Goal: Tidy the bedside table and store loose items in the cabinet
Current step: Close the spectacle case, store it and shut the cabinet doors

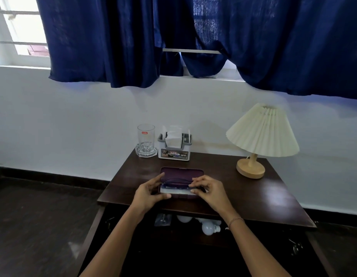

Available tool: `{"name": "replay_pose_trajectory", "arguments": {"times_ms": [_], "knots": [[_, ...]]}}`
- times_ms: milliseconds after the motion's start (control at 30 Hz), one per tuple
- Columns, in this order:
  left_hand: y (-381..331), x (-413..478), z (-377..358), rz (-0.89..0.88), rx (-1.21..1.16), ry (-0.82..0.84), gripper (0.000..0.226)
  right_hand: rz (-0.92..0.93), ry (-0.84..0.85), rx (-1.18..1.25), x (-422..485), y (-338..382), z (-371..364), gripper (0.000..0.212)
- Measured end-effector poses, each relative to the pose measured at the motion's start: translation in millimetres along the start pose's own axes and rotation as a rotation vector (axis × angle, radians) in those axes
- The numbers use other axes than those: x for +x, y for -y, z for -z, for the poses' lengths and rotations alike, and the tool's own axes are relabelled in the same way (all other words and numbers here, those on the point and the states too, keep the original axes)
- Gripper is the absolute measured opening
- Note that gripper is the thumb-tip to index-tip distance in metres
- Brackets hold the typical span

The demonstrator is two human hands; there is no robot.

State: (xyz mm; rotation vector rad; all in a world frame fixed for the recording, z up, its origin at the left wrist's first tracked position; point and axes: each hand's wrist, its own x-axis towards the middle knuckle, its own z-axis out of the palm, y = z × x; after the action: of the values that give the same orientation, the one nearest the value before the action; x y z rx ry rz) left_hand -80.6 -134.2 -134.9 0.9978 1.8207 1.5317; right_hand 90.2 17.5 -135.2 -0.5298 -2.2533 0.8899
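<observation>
back edge crowded, right side of the table (263, 196) bare
drinking glass (146, 139) and tissue holder (174, 150) stand side by side at the back left, the lamp (261, 134) at the back right, a bare gap between holder and lamp. the open spectacle case (181, 174), with left hand (147, 191) and right hand (208, 190) at its ends, blocks the middle front.

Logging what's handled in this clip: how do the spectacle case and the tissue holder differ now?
The spectacle case is dark purple; the tissue holder is white with a grey rim. The spectacle case lies open near the front of the table; the tissue holder stands upright by the wall. The left hand and right hand hold the spectacle case; no hand touches the tissue holder. Both are box-shaped.
</observation>
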Motion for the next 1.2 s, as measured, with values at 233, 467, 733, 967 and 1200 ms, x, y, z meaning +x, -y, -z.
{"name": "replay_pose_trajectory", "arguments": {"times_ms": [233,467,733,967,1200], "knots": [[-1.5,0.2,-0.4,0.016,-0.017,-0.002,0.073,0.022,-0.047,0.058,-2.7,6.5,1.5,0.023],[-1.4,-0.4,-1.1,-0.001,-0.059,-0.005,0.100,0.009,-0.061,-0.159,0.2,7.5,2.6,0.094],[-0.6,0.3,-1.4,0.036,-0.036,-0.021,0.105,-0.120,0.176,-0.216,3.4,-0.1,-4.8,0.127],[-1.9,1.7,-2.3,0.068,-0.007,-0.049,0.096,-0.086,0.148,-0.169,2.4,2.3,-3.3,0.121],[-6.1,-2.8,-5.0,0.000,0.014,-0.072,0.075,-0.039,0.107,-0.185,2.6,3.7,-3.1,0.113]]}}
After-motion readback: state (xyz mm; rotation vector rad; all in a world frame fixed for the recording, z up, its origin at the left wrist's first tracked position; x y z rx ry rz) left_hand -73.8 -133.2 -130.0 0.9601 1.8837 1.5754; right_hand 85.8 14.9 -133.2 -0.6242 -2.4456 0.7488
